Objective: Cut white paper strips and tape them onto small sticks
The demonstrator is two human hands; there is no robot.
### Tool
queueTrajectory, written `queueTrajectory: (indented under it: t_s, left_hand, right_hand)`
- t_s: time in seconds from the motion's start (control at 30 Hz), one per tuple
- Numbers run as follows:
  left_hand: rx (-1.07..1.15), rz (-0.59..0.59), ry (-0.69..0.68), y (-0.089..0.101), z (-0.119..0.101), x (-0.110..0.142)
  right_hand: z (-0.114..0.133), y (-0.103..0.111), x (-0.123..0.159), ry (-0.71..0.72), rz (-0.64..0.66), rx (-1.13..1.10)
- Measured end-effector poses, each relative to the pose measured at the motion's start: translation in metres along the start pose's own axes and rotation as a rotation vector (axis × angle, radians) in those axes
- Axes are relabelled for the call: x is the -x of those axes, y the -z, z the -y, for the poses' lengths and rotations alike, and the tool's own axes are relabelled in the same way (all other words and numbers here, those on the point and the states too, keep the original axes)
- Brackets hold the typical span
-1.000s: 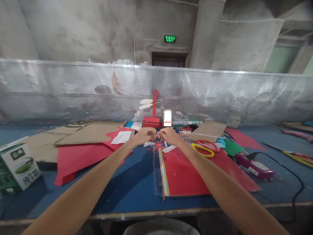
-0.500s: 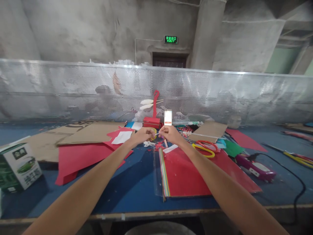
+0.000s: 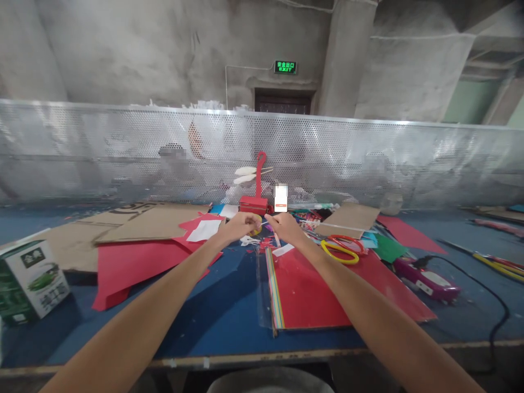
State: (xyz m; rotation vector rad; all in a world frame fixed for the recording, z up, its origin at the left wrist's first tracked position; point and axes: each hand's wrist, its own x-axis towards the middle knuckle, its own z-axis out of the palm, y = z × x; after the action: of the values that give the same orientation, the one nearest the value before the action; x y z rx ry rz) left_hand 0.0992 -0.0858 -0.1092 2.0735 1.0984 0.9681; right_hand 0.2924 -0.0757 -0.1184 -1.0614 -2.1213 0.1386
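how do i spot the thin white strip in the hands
Across the blue table, find the left hand and right hand close together. Between them is the thin white strip. Unlike the loose white scraps lying nearby, it is held in the air.

Between left hand and right hand runs a thin white strip, too small to tell its material. From there: twelve o'clock, a shiny perforated metal screen, rough matt concrete wall beyond; five, glossy clear plastic film over red sheets; nine, matt brown cardboard. The surface looks matt.
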Motion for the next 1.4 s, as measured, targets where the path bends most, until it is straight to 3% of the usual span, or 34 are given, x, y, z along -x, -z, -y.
queueTrajectory:
  t_s: [0.1,0.23,0.57,0.73,1.1,1.3,1.4]
  left_hand:
    - [-0.025,-0.007,-0.009,0.000,0.001,0.000]
    - [-0.058,-0.006,0.029,-0.001,-0.001,0.003]
    - [-0.051,-0.034,0.018,-0.003,0.002,0.002]
    - [-0.070,-0.026,0.013,-0.003,0.004,0.001]
    - [-0.042,0.026,-0.011,-0.003,0.005,0.000]
    - [0.028,0.014,0.045,0.001,0.011,-0.003]
    - [0.034,0.026,0.037,0.001,0.011,-0.003]
  right_hand:
    - [-0.003,0.000,0.001,0.002,0.072,-0.143]
    - [-0.005,-0.004,0.001,0.089,0.075,-0.267]
    - [-0.007,-0.011,-0.001,0.093,0.045,-0.054]
    - [-0.008,-0.014,-0.002,0.111,0.060,-0.070]
    - [-0.007,-0.011,-0.003,0.078,0.086,-0.128]
    - [-0.010,-0.007,-0.004,0.008,0.036,-0.394]
    - [-0.012,-0.007,-0.005,-0.042,0.027,-0.363]
